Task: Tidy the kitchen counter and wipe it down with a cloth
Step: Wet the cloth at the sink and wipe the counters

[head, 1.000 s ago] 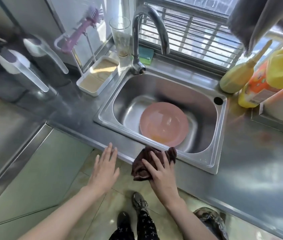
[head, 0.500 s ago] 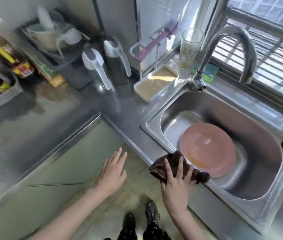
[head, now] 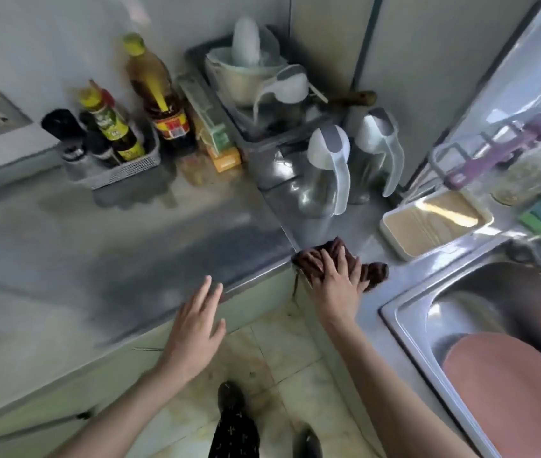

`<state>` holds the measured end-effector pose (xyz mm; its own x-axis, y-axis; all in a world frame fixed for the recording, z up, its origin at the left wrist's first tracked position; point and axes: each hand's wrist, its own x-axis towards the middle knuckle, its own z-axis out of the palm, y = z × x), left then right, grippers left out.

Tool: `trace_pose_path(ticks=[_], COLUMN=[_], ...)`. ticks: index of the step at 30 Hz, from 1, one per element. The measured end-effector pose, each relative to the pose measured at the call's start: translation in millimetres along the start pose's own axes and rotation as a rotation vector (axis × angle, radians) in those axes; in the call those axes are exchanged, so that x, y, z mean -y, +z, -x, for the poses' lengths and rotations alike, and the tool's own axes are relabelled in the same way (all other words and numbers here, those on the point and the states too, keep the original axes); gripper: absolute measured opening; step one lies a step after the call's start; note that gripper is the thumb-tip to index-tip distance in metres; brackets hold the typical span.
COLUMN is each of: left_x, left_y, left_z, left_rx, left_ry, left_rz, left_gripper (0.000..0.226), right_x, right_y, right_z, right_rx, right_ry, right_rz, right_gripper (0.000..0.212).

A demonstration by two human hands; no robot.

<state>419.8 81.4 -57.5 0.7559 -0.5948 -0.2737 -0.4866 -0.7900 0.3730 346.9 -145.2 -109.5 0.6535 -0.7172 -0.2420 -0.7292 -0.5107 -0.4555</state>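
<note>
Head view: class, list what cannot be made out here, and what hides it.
- Pink plate: cut off by the right and bottom edges.
- Cloth: its middle is hidden under the right hand.
- Bottle label: too blurred to read.
- Faucet: cut off by the right edge and blurred.
</note>
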Motion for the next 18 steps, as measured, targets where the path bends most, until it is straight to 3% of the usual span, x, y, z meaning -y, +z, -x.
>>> trace_pose_path(ticks=[3,8,10,12,15,18], left_x=[39.1,92.5,111.7,127.8,150.6,169.3], left_y=[-11.2,-27.6,-34.3,-41.9,-49.3,-52.1], left_z=[-28.2,-55.1,-64.1,-71.1,-76.3,-71.8], left_rx=[-0.119,-0.081,-0.053,-0.008,0.011,0.058], left_ry=[-0.089,-0.220,-0.229,-0.235,-0.223,-0.264], left_rz=[-0.079,-0.117,-0.128,-0.140,-0.140,-0.150], left_gripper=[0.063,0.085,0.099,0.112,0.118,0.122], right_x=[49.6,131.1,142.6,140.6,144.2,168.8], right_y=[16.6,72.3,75.7,71.6,64.7,72.6], right_z=[-19.3,20.5,11.1,-13.0,-52.1,-57.6], right_rx=[-0.006,0.146,0.207,0.198,0.132,0.099], right_ry=[-0.051,-0.569,-0.667,-0.634,-0.444,-0.220], right_rz=[0.028,0.208,0.287,0.363,0.401,0.284], right_gripper=[0.051,0.060,0.068,0.072,0.070,0.062])
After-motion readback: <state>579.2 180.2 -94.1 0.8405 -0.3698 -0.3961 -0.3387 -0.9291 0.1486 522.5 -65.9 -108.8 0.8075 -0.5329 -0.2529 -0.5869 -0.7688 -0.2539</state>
